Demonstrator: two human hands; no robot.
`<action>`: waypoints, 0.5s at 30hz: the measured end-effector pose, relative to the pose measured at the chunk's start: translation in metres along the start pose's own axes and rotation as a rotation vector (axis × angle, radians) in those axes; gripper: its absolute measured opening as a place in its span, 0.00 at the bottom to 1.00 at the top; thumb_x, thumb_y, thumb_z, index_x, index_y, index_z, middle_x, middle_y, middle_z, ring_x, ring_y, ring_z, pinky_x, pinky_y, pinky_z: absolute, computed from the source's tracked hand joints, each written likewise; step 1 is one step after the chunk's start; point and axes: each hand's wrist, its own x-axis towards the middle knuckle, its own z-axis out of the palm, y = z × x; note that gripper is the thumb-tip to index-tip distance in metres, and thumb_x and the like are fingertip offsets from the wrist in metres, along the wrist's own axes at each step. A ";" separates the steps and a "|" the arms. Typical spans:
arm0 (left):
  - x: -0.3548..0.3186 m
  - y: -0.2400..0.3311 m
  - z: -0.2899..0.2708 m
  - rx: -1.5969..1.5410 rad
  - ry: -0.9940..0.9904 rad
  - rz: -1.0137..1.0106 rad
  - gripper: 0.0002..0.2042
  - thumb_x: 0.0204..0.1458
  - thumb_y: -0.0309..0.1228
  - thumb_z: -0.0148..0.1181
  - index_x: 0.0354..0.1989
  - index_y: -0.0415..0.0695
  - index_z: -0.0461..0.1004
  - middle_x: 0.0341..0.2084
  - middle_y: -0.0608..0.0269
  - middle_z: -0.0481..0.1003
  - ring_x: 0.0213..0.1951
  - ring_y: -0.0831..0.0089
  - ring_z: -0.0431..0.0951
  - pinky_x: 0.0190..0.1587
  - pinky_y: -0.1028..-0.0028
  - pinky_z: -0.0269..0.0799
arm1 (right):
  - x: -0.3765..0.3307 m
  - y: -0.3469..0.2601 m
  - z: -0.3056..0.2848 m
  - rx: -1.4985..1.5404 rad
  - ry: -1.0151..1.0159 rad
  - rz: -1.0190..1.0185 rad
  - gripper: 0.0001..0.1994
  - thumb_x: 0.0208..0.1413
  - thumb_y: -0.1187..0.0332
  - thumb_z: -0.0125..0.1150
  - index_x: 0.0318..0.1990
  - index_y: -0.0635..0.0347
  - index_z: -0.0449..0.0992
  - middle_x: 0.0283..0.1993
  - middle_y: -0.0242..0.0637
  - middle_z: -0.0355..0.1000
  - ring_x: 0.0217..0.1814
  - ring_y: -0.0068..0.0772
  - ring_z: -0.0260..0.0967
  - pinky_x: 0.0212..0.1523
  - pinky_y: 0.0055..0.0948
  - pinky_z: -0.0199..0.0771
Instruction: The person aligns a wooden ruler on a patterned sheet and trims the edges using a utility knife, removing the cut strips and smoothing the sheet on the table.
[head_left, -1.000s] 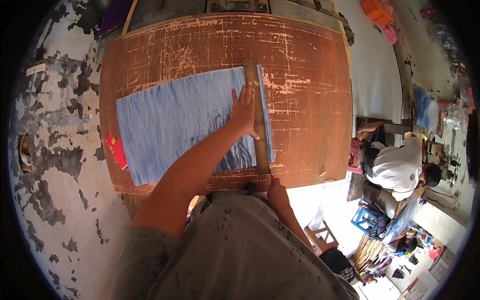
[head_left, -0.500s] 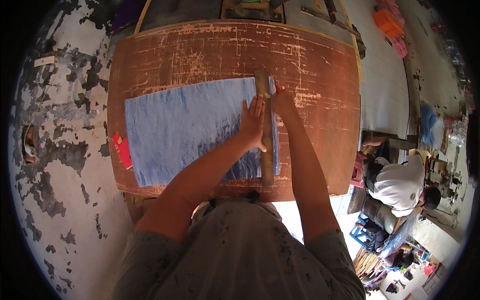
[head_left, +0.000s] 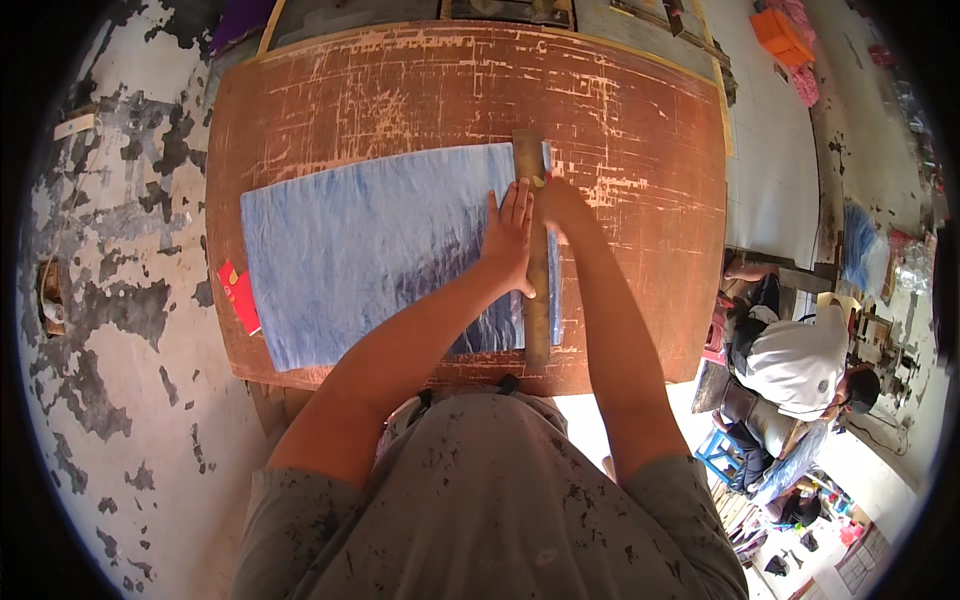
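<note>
Bench (head_left: 650, 250): one, brown top, heavily scored with pale scratches toward the far edge and right of centre.

Sheet (head_left: 350, 250): one, streaked blue and grey, thin, roughly rectangular; lies flat on the left and middle of the bench, closer to the near edge than to the far edge, its near-left corner close to that of the bench.

Straightedge (head_left: 537, 325): one, long, flat, brownish, with a small yellow mark; laid across the right end of the sheet, running from the far side toward the near edge of the bench. A narrow strip of the sheet shows to its right.

Left hand (head_left: 510, 243): open, palm down, fingers extended; fingertips and thumb rest on the straightedge, the rest over the sheet.

Right hand (head_left: 566, 210): slightly blurred, fingers curled around a small red tool (head_left: 548, 176), mostly hidden; placed at the right side of the straightedge, near its far end.

Packet (head_left: 241, 298): one, red with yellow marking, at the left edge of the bench, beside the sheet.

Surroundings: orange box (head_left: 783, 37) beyond the far-right corner; person in a white top (head_left: 798, 365) beyond the right edge; blue stool (head_left: 718, 458) beyond the near-right corner; peeling wall (head_left: 110, 390) past the left edge.
</note>
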 end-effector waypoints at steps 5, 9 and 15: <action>-0.001 -0.001 0.008 0.025 -0.008 -0.033 0.79 0.27 0.76 0.72 0.78 0.28 0.39 0.78 0.31 0.30 0.80 0.38 0.28 0.74 0.32 0.34 | -0.095 -0.006 0.027 0.105 0.006 -0.009 0.19 0.63 0.68 0.55 0.52 0.81 0.72 0.45 0.71 0.77 0.49 0.69 0.79 0.46 0.53 0.81; 0.005 0.005 0.000 0.036 -0.015 -0.021 0.80 0.26 0.76 0.72 0.78 0.28 0.38 0.78 0.30 0.28 0.80 0.39 0.26 0.74 0.31 0.34 | -0.131 0.035 0.071 0.124 -0.092 0.055 0.18 0.65 0.65 0.54 0.50 0.77 0.71 0.43 0.73 0.77 0.48 0.74 0.77 0.49 0.57 0.79; 0.000 0.004 0.008 0.026 0.005 -0.039 0.81 0.26 0.76 0.72 0.78 0.27 0.36 0.78 0.31 0.28 0.80 0.41 0.27 0.73 0.31 0.35 | -0.189 0.036 0.097 0.314 -0.027 0.261 0.20 0.69 0.60 0.48 0.49 0.76 0.70 0.42 0.75 0.76 0.48 0.75 0.77 0.50 0.62 0.76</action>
